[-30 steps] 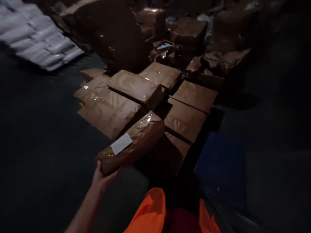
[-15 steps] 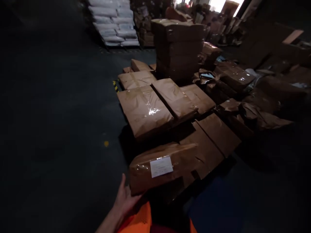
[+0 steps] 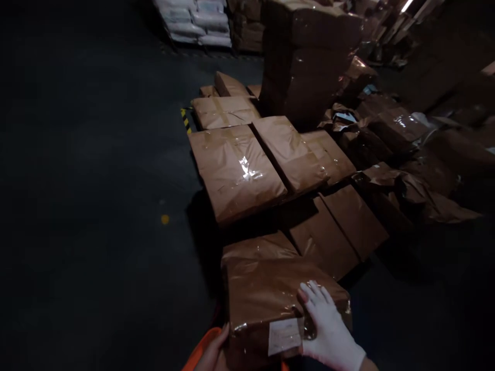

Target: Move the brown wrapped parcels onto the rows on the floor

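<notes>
Since half a second back, the brown-paper parcel (image 3: 278,304) has come closer and now sits right below the camera, label end turned toward the person; a white-gloved right hand (image 3: 328,330), absent before, now rests on it. White label (image 3: 285,336) on the near face, under clear tape.

Grip: right hand spread flat, fingers open over the top near corner, pressing rather than clasping. Left hand (image 3: 212,353) bare, cupped against the lower left edge, only partly in view at the frame's bottom; fingers look curled to the side of the parcel.

Handling, as a judgement: blocky, dense-looking bundle, probably heavy for its bulk. Paper wrap gives a little at the corners; glossy tape bands likely slick under a glove. Best hold seems to be under the two short ends, palms beneath, not on the taped top.

Surroundings: parcel rests at the near end of a row of flat parcels (image 3: 235,172) laid on the dark floor (image 3: 96,206), touching the one behind it. Tall wrapped stack (image 3: 309,56) farther back; torn paper wrappings (image 3: 417,196) heaped right. White sacks (image 3: 197,20) far off. Orange vest (image 3: 199,353) at bottom edge. Left floor lies open; the right side is cluttered.
</notes>
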Action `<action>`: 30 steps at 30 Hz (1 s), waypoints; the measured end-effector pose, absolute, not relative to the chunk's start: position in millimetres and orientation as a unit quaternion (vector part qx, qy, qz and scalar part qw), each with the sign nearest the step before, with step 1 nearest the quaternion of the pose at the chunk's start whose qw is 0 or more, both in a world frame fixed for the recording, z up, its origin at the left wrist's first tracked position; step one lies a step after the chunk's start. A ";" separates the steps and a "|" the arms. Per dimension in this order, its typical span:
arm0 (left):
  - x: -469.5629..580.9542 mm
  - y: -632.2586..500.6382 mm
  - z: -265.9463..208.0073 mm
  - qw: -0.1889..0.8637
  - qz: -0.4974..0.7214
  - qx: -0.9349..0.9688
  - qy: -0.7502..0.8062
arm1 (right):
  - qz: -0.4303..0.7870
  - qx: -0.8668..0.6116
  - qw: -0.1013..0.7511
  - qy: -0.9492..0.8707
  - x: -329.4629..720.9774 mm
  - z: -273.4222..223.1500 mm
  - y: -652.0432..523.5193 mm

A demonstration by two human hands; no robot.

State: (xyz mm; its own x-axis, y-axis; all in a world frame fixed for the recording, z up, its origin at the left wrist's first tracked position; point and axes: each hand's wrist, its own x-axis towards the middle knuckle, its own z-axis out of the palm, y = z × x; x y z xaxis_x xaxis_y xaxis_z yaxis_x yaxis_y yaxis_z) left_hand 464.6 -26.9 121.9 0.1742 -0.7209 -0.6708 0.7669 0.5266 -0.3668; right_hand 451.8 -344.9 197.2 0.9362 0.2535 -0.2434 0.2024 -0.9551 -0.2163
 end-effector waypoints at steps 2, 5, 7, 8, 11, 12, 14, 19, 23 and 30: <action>487.1 -28.2 131.7 0.757 -0.497 0.029 0.424 | 0.203 -0.966 0.101 -0.121 437.4 191.6 -344.9; 528.8 -37.6 157.2 0.725 -0.507 0.056 0.463 | 0.133 -0.978 0.088 -0.135 420.8 177.2 -331.2; 554.9 -49.6 179.5 0.698 -0.514 0.107 0.487 | 0.035 -0.989 0.077 -0.121 425.5 168.0 -321.2; 566.7 -57.4 191.1 0.691 -0.516 0.134 0.488 | -0.005 -0.992 0.069 -0.104 433.1 165.1 -318.7; 598.6 -86.5 223.8 0.692 -0.514 0.188 0.470 | -0.050 -0.996 0.041 -0.067 468.5 163.9 -328.7; 608.7 -97.4 233.5 0.696 -0.512 0.193 0.464 | -0.052 -0.995 0.038 -0.074 481.8 165.3 -338.3; 628.7 -118.2 250.5 0.702 -0.507 0.197 0.460 | -0.047 -0.994 0.040 -0.092 507.8 168.9 -364.5; 665.7 -133.3 248.8 0.773 -0.486 0.152 0.378 | 0.013 -0.993 0.044 -0.107 586.9 182.1 -429.8; 643.1 -93.3 161.1 0.833 -0.340 0.238 0.366 | 0.121 -0.988 0.077 -0.053 686.6 198.3 -442.5; 579.9 -74.1 -26.9 0.660 -0.198 0.315 0.653 | 0.185 -0.958 0.125 -0.178 830.5 198.2 -370.6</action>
